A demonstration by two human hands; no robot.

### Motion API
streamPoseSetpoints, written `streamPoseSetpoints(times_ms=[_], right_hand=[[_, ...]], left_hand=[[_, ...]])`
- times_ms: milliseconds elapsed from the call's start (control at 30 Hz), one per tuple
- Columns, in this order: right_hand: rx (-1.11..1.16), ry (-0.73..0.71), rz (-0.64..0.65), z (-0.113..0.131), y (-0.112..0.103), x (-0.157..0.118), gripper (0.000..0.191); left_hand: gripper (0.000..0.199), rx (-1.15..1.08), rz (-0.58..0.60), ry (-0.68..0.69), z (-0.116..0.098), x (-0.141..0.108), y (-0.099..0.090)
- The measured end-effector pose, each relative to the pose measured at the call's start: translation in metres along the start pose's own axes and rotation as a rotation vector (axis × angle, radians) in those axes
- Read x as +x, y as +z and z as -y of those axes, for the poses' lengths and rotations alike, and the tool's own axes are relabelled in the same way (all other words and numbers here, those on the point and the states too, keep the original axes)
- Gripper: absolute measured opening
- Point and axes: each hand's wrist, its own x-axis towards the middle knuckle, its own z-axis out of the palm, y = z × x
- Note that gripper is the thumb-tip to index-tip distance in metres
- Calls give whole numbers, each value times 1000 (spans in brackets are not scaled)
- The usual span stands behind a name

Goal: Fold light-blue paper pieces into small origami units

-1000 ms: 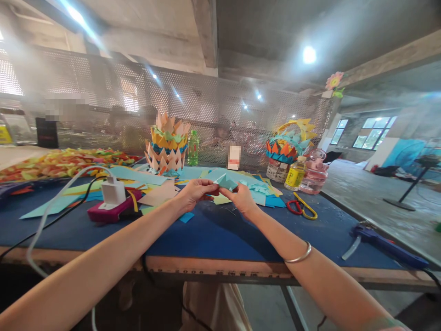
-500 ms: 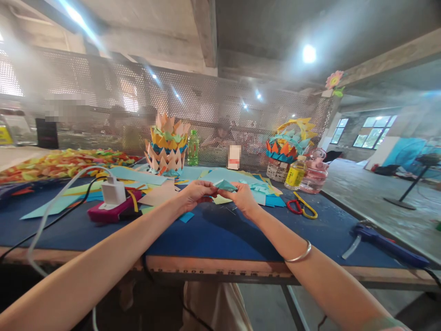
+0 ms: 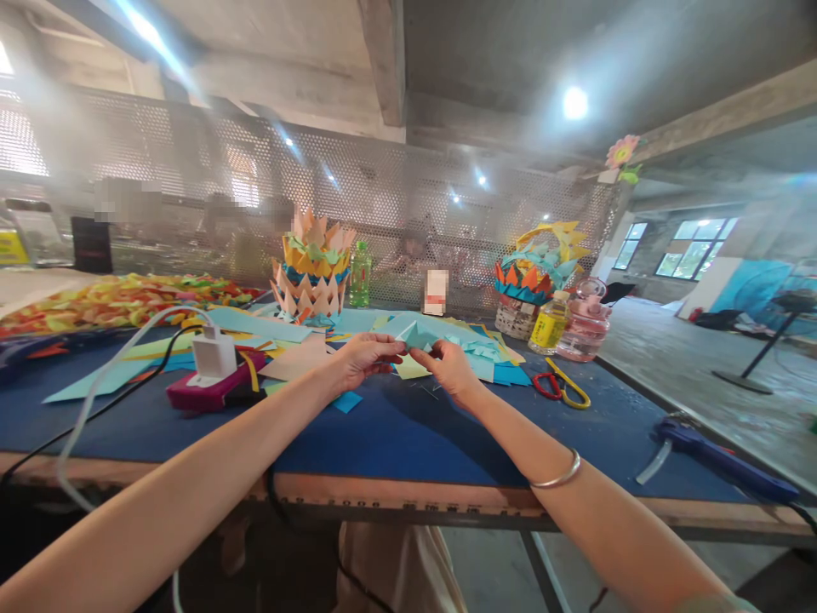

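– Folded paper (image 3: 416, 337) has tipped up since the last head picture, so its pointy top shows more now.
– Where is it?
– Up over the blue table (image 3: 396, 443), right between the two hands. It's light blue-green.
– What is the left hand (image 3: 370, 358) doing?
– It pinches one side with its thumb and fingers. The right hand (image 3: 448, 368) pinches the other side.
– What is close to them?
– Flat paper sheets (image 3: 494, 371) lie behind and beside the hands. A little blue piece (image 3: 347, 402) is on the table, just nearer than the left hand.
– And farther out?
– Past the right hand are scissors (image 3: 576, 393) with red and yellow handles, then a blue glue gun (image 3: 721, 455). Out past the left hand, a white plug (image 3: 213, 356) sits on a purple power block (image 3: 208, 390). A pointy paper basket (image 3: 310, 294) stands behind the left hand.
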Motion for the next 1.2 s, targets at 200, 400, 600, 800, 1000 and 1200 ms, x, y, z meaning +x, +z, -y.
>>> streamPoseSetpoints(times_ms=[200, 400, 600, 800, 1000, 1200], right_hand=[[11, 8, 43, -2, 0, 1, 41], [95, -99, 100, -1, 3, 1, 37], [193, -110, 29, -3, 3, 1, 28], [234, -37, -23, -6, 0, 4, 26], [334, 48, -112, -4, -1, 4, 29], [333, 53, -56, -3, 1, 3, 30]], left_hand=[[24, 83, -8, 56, 2, 0, 1], [28, 86, -89, 61, 0, -1, 0], [32, 42, -88, 24, 3, 4, -4], [38, 39, -75, 57, 3, 4, -5], [44, 24, -37, 26, 0, 4, -8], [38, -31, -42, 23, 2, 6, -8]])
